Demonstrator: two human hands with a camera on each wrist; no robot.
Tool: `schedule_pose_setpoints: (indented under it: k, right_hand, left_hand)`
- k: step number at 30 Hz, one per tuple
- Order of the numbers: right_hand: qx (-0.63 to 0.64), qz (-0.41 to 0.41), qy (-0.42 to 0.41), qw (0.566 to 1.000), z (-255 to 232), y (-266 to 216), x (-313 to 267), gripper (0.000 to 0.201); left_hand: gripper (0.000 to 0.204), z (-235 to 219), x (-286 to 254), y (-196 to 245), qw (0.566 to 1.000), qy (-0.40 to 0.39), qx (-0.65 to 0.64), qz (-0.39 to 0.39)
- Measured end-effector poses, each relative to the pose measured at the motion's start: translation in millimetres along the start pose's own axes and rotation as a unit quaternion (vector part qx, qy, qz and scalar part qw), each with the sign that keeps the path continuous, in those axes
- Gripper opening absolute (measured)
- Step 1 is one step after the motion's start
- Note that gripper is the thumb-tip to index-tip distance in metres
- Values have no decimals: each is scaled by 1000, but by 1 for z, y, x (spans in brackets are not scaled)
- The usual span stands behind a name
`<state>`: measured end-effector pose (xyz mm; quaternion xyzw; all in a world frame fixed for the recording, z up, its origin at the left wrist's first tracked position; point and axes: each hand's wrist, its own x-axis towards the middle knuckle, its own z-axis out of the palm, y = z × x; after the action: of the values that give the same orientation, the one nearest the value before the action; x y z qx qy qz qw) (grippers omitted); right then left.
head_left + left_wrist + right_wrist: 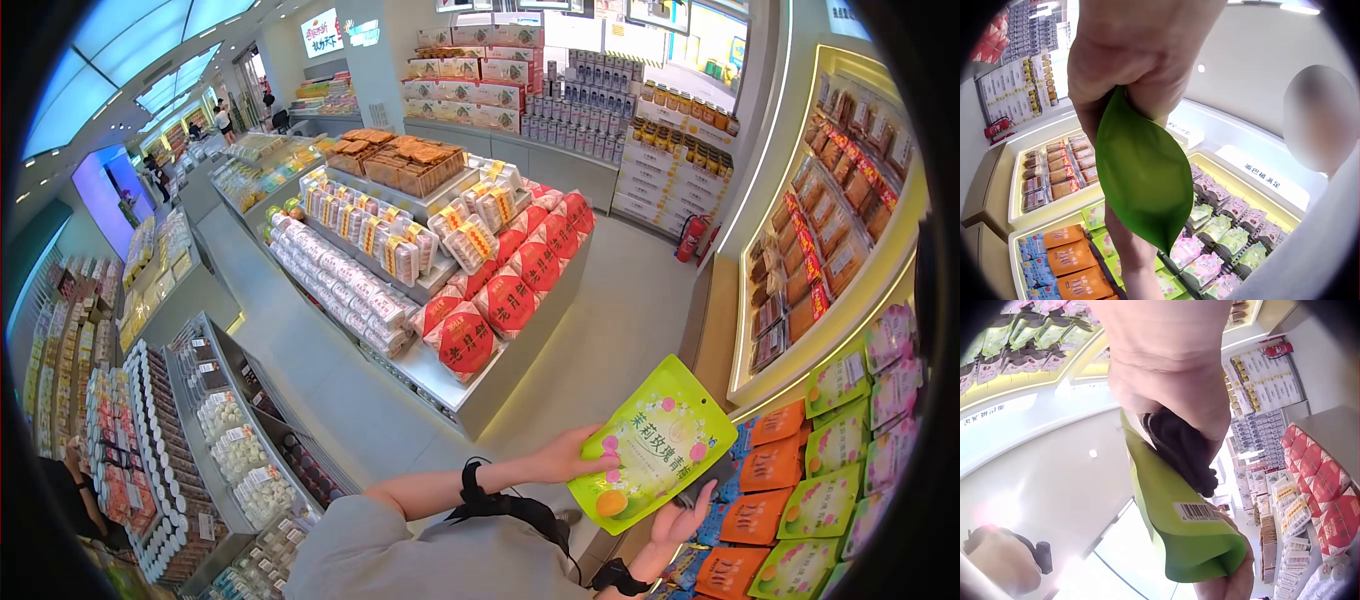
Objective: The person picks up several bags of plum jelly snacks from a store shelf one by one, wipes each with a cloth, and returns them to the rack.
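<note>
Left hand (566, 457) is pinching the jasmine-rose pouch (655, 445); right hand (679, 519) is grasping dark cloth (1179, 445); even support should be preventing creasing.

The green pouch (650, 440) is hiding the far fingers of the left grip (582, 455) and part of a dark object (695, 489) by the right grip (682, 515); I'm not managing to identify that. A round blur is masking someone's head (1319, 119). Distant people (223, 122) are looking too tiny to make out. Shadow is cutting off pink packets (892, 388).
</note>
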<state>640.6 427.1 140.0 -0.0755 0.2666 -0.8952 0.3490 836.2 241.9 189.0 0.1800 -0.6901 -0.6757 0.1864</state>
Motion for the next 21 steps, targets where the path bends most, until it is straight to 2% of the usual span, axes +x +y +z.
schedule_pose_setpoints:
  k: [1, 2, 3, 4, 5, 6, 7, 8, 9, 10, 11, 12, 14, 15, 17, 18, 20, 21]
  right_hand:
    - [-4, -89, 51, 995, 0, -16, 9, 47]
    - [-2, -94, 54, 994, 2, -31, 12, 47]
    - [-125, -191, 160, 960, 3, -46, 16, 47]
    - [-245, -280, 263, 890, 3, -59, 21, 47]
    - [-245, -288, 272, 885, 0, -66, 30, 47]
    - [-404, -322, 186, 835, 0, -72, 38, 45]
    - [-555, -341, 110, 751, -2, -84, 40, 43]
    - [-667, -389, 38, 635, 37, -92, 44, 44]
    - [-749, -360, -4, 556, 49, -101, 48, 51]
    - [-807, -320, -32, 495, 45, -107, 55, 55]
    - [-811, -294, -40, 505, 53, -112, 58, 60]
    - [-805, -271, -34, 527, 50, -117, 60, 63]
    - [-793, -285, -7, 538, 30, -125, 61, 61]
    - [-782, -276, 4, 559, 24, -132, 57, 62]
    - [-771, -274, 44, 572, 8, -141, 50, 63]
    - [-772, -272, 72, 570, 0, -144, 46, 63]
    - [-737, -254, 108, 617, -17, -153, 37, 59]
    - [-737, -253, 126, 614, -25, -156, 33, 59]
  left_hand:
    - [60, 7, 15, -1, 1000, -5, 3, 1]
    - [58, 16, 30, -4, 1000, -5, -2, 11]
    - [56, 26, 46, -6, 1000, -5, -7, 22]
    - [56, 37, 62, -9, 1000, -13, -8, 22]
    - [56, 49, 78, -11, 999, -23, 19, 40]
    - [55, 66, 96, -12, 996, -42, 44, 59]
    - [55, 84, 112, -15, 995, -77, 36, 59]
    - [52, 100, 126, -15, 994, -78, 42, 67]
    - [50, 118, 137, -9, 992, -91, 45, 73]
    - [46, 132, 148, -4, 992, -107, 42, 44]
    - [42, 143, 158, 6, 991, -127, 43, 15]
    - [37, 154, 167, 3, 991, -111, 65, 40]
    - [29, 172, 191, -7, 989, -91, 76, 88]
    - [26, 180, 202, -14, 989, -81, 68, 102]
    - [25, 198, 228, -21, 992, -101, -20, 78]
    - [25, 204, 241, -23, 989, -129, -20, 73]
    - [27, 219, 273, -24, 985, -161, 7, 67]
    - [27, 229, 286, -25, 982, -179, 6, 64]
